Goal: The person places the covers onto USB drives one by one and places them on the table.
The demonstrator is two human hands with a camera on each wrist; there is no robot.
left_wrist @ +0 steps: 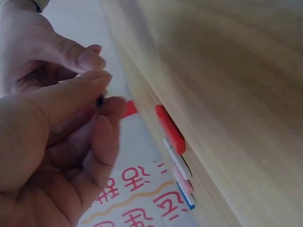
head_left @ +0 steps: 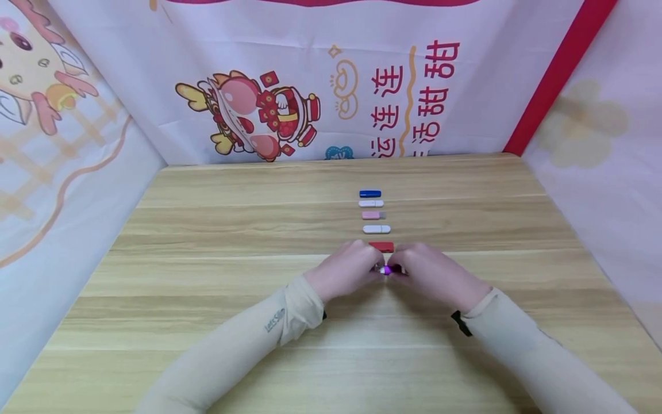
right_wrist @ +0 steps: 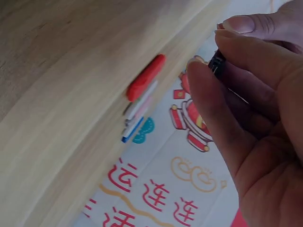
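Observation:
Over the middle of the table, my left hand [head_left: 350, 269] and right hand [head_left: 433, 275] meet at the fingertips around a small purple stick [head_left: 387, 269], which looks like a USB flash drive. The left thumb and fingers pinch its left end, where a pale bit shows. Its right end is between my right thumb and finger; a black part [right_wrist: 217, 64] shows there in the right wrist view. Fingers hide most of it. Just beyond the hands lies a red USB stick [head_left: 381, 247], partly covered by the left hand in the head view.
Beyond the red stick, a row runs away from me: a white stick [head_left: 376, 229], a pink one [head_left: 370, 215] with its plug bare, another white one [head_left: 371, 203] and a blue one [head_left: 370, 194]. A printed cloth [head_left: 310, 34] hangs behind the wooden table [head_left: 233, 230].

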